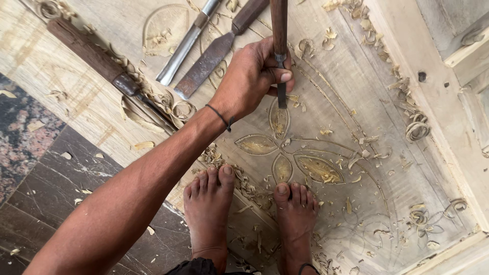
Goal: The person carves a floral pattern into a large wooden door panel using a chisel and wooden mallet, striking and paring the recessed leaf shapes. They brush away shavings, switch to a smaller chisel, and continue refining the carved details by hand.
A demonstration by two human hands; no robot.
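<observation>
Head view shows your left hand with fingers pinching the steel shank of a brown wooden-handled carving chisel, held upright so its tip bites the pale carved wooden panel just above the leaf-petal flower carving, while both bare feet pin the panel's near edge, spare chisels lying toward its far edge; your right hand is out of sight.

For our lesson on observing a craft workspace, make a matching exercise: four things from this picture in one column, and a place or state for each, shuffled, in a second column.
Column one:
1. Chisel in use
2. Left hand
3. Two spare chisels
4. Curled shavings

Column two:
A. Lying flat on the wooden panel, above the hand in the picture
B. Scattered near the panel's right border
C. Upright, tip on a carved petal
D. Fingers wrapped round a tool's ferrule

Pairs: 1-C, 2-D, 3-A, 4-B
</observation>
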